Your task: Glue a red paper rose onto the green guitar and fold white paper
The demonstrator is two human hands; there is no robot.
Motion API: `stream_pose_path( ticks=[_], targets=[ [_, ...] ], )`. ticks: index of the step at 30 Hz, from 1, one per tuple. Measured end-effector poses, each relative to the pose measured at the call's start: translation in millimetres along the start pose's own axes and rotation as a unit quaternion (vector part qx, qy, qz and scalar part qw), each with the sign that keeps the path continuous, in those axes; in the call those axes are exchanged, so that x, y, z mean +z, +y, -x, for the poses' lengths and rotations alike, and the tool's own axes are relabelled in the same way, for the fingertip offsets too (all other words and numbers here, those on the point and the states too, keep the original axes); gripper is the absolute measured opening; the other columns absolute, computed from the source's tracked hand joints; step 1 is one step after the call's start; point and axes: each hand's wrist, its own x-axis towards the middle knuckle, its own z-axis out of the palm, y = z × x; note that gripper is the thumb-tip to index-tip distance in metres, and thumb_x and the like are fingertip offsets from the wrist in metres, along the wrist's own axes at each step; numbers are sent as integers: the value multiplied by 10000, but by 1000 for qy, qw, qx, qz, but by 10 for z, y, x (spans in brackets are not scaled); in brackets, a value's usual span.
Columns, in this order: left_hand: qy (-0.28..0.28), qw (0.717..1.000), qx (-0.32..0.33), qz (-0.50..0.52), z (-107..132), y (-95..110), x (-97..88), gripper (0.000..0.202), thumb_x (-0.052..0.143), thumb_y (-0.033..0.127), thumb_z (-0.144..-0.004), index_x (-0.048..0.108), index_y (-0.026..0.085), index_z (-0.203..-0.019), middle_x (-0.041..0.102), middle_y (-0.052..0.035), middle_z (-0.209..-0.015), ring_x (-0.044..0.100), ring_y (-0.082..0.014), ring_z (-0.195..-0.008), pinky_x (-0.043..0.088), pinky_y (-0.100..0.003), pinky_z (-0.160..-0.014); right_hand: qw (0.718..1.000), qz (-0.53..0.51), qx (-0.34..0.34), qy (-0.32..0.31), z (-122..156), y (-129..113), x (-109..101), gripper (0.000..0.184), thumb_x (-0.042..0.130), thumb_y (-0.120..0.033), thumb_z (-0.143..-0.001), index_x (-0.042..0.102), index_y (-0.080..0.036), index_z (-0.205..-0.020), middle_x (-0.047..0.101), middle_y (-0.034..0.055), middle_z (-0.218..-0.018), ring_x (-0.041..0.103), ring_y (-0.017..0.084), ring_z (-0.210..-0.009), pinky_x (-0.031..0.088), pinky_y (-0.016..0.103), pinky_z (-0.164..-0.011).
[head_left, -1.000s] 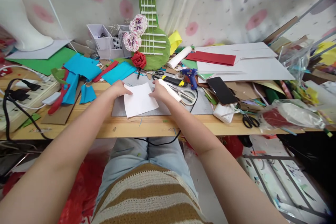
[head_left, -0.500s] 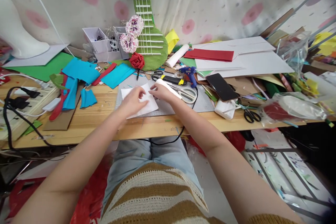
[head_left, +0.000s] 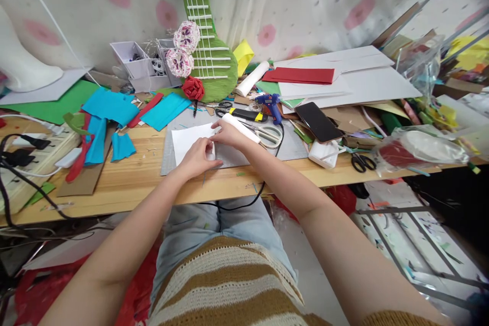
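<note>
A sheet of white paper [head_left: 186,141] lies on the grey cutting mat [head_left: 167,155] in front of me. My left hand [head_left: 198,159] is closed at the sheet's lower right, fingers curled and thumb pointing right along its edge. With fingers bent together, my right hand [head_left: 230,134] grips the paper's right edge, which is raised between the two hands. Just beyond my right hand lies a white roll [head_left: 241,128]. Scissors with pale handles [head_left: 272,137] and a yellow-and-black utility knife [head_left: 248,115] are close by. My fingertips partly hide the raised edge.
A blue glue gun [head_left: 270,106] with a black cord stands behind the scissors. A phone [head_left: 319,122] lies to the right. Turquoise crepe paper [head_left: 110,104] and a power strip [head_left: 38,170] are on the left. A green guitar-shaped piece [head_left: 217,74] leans at the back.
My left hand has moved right and down to the paper's right edge. That edge is now lifted between my hands. The view has shifted slightly.
</note>
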Motion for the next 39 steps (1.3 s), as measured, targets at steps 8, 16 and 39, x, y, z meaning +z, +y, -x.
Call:
stream_pose_path(
  ticks=[8,16,39],
  targets=[
    [-12,998,21,51,-10,-33,-48,371,683,452,-649,474,204,-830,518,-11,-860,520,-174,-800,439,-314,-733,999,38,6,4,-19,-26,-20,458,617,-127,-650,503,-154,-1093,596,-27,-631,568,152,-638,384,240,-538],
    [-23,988,57,140,-73,-96,12,276,549,454,-750,510,191,-676,543,-9,-724,494,-146,-684,417,-286,-651,999,30,8,5,-3,-43,-36,392,608,-126,-680,520,-149,-1061,558,-41,-595,533,126,-585,389,229,-551],
    [-57,972,-39,224,-130,-52,-82,169,533,346,-653,540,181,-615,518,15,-662,469,-140,-667,383,-272,-679,1000,-31,3,-1,34,158,-150,282,638,-210,-753,480,-184,-985,573,-54,-563,470,82,-445,336,193,-444]
  ],
)
